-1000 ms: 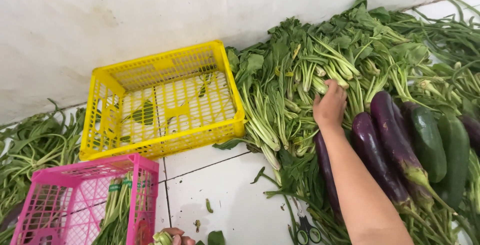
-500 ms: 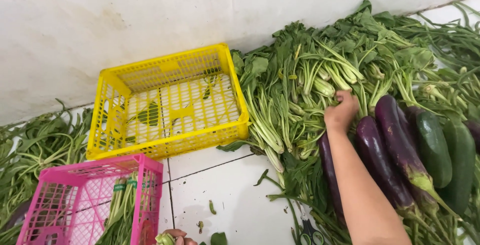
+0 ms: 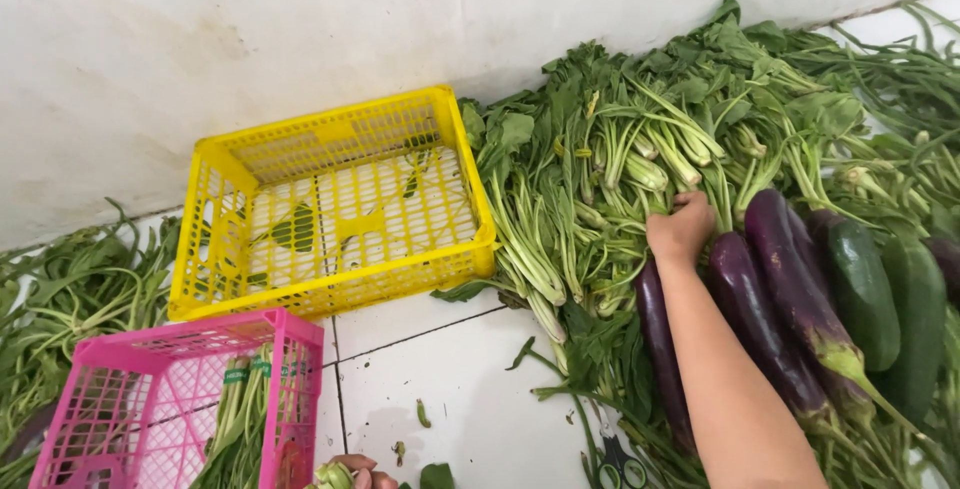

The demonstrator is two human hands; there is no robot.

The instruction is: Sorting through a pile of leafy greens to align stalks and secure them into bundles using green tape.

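1. Right hand: bare, forearm entering from 5 o'clock, fingers curled down into the leafy greens; whether they are clamped on stems cannot be told.
2. Left hand: only fingertips show at the 6 o'clock edge, touching a small bunch of pale green stems; how firmly they grip it cannot be told.
3. Leafy greens: a loose heap at 1 to 3 o'clock, with pale ribbed stalks, soft crinkled leaves and cut ends pointing toward 7 o'clock.
4. Eggplants: long, glossy and purple with green caps, lying on the greens just beside the right forearm, one touching the hand.
5. Cucumbers: dark green, smooth and blunt-ended, at 3 o'clock beside the eggplants.
6. Yellow crate: rigid plastic lattice, rectangular, at 10 to 12 o'clock against the wall, holding a few stray leaves.
7. Pink crate: plastic lattice at 7 o'clock, holding bundled green stalks upright.
8. Long-stemmed greens: a thin, tangled pile at 9 o'clock.
9. Scissors: dark handles at 5 o'clock, partly under leaves.
10. Tiled floor: white, glossy, with dark grout lines; the bare patch between the crates and the heap is the only open room.
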